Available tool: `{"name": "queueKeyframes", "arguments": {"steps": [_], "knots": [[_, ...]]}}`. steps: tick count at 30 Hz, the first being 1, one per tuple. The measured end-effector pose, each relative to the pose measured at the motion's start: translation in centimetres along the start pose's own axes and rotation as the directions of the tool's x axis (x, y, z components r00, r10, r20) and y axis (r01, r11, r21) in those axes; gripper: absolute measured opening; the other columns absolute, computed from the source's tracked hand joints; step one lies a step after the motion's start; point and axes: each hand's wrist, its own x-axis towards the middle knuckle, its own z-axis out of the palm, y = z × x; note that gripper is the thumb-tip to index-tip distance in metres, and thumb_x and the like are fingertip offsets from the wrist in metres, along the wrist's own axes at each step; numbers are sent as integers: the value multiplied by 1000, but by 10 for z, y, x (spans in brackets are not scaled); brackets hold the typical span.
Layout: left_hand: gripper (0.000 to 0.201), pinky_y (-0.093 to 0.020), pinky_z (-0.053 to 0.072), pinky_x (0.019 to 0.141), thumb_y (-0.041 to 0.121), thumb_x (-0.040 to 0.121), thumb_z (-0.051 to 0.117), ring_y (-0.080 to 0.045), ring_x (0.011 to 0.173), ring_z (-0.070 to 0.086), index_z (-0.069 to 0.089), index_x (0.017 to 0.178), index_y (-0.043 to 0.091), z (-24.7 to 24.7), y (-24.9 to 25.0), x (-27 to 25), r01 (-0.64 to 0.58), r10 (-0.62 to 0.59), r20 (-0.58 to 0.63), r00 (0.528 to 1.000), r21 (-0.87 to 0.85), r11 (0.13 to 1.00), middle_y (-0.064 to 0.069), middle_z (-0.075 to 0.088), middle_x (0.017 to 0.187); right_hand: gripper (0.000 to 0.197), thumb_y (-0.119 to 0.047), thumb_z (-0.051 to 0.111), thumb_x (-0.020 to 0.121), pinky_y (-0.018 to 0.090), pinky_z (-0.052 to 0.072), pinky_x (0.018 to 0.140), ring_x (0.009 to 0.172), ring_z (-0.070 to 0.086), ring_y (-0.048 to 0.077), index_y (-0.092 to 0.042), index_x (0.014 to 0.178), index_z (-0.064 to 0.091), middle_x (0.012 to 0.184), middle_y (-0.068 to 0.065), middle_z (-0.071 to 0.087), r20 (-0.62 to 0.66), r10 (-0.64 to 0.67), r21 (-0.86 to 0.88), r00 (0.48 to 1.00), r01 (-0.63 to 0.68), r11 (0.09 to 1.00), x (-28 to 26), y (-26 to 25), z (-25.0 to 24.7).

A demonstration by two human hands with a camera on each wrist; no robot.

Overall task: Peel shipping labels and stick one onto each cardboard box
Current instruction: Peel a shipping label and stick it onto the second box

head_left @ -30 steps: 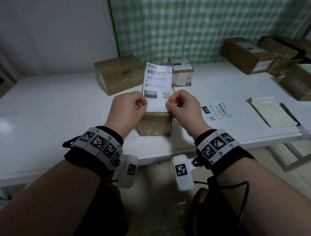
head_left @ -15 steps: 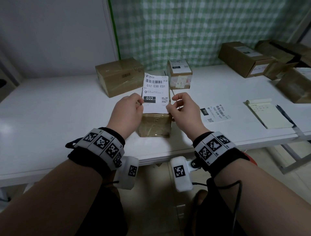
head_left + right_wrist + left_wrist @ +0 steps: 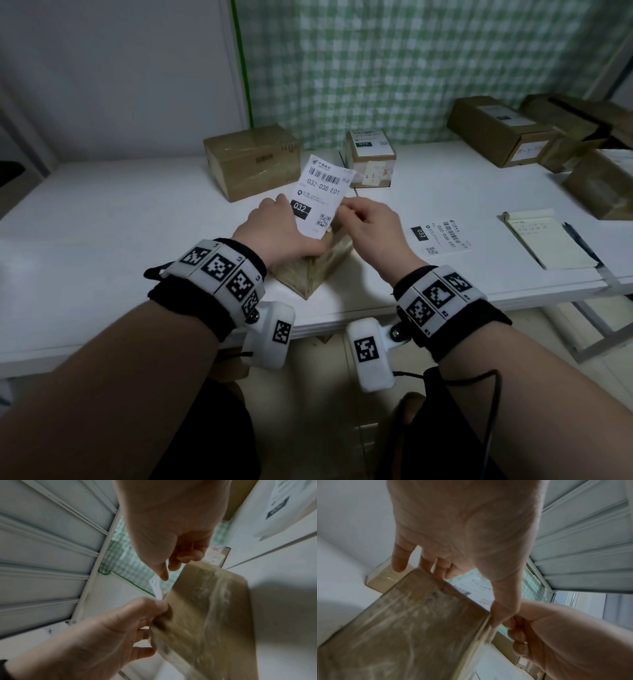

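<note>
A white shipping label point(image 3: 320, 192) printed 032 stands tilted above a small tape-wrapped cardboard box point(image 3: 322, 270) near the table's front edge. My right hand point(image 3: 346, 210) pinches the label's right edge between thumb and forefinger; the right wrist view shows that pinch on the label strip point(image 3: 157, 588). My left hand point(image 3: 284, 236) lies over the box, which sits cornerwise to me. In the left wrist view its fingers point(image 3: 426, 563) reach over the box's point(image 3: 402, 622) far edge and the thumb presses the near corner. The label's lower edge is hidden behind my left hand.
A larger unlabelled box point(image 3: 251, 161) and a labelled box point(image 3: 371, 157) stand behind. Another label point(image 3: 440, 236) lies flat to the right, beside a notepad point(image 3: 548, 240) and pen point(image 3: 579, 240). Several more boxes point(image 3: 500, 130) crowd the far right. The table edge point(image 3: 342, 325) is close to my wrists.
My left hand has left the label's edge and gone onto the small box, which has turned from square to cornerwise. The label now tilts, held by my right hand alone.
</note>
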Motion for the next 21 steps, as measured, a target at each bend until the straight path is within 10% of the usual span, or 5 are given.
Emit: {"name": "queueKeyframes", "arguments": {"steps": [6, 13, 18, 21], "knots": [[48, -27, 47, 61, 40, 51, 74, -13, 81, 59, 57, 93, 25, -22, -14, -10, -88, 94, 187, 978, -45, 995, 1, 58, 95, 32, -12, 49, 92, 24, 39, 93, 107, 54, 15, -21, 116, 68, 116, 6, 65, 225, -138, -170, 965, 178, 969, 3, -26, -3], [26, -23, 48, 60, 8, 63, 75, -14, 69, 58, 66, 86, 3, -30, -15, -23, -79, 110, 279, 954, -121, 989, -5, 64, 78, 4, -26, 66, 81, 24, 45, 77, 82, 58, 10, -27, 79, 69, 82, -9, 67, 405, -69, -205, 911, 165, 965, 3, -38, 14], [70, -38, 54, 86, 64, 34, 77, -17, 95, 63, 67, 94, 31, -12, -16, -15, -104, 127, 162, 978, -146, 984, 1, 67, 100, 19, -28, 64, 79, 27, 43, 64, 73, 56, 12, -22, 62, 56, 70, -8, 61, 329, -18, -328, 944, 133, 935, 11, -39, 23], [79, -40, 54, 81, 68, 28, 72, -18, 90, 61, 61, 94, 28, -7, -10, -16, -73, 84, 107, 991, -101, 992, 2, 65, 94, 16, -22, 63, 76, 27, 42, 63, 74, 56, 14, -24, 65, 52, 69, -9, 57, 286, 5, -377, 958, 108, 920, 12, -39, 26]]}}
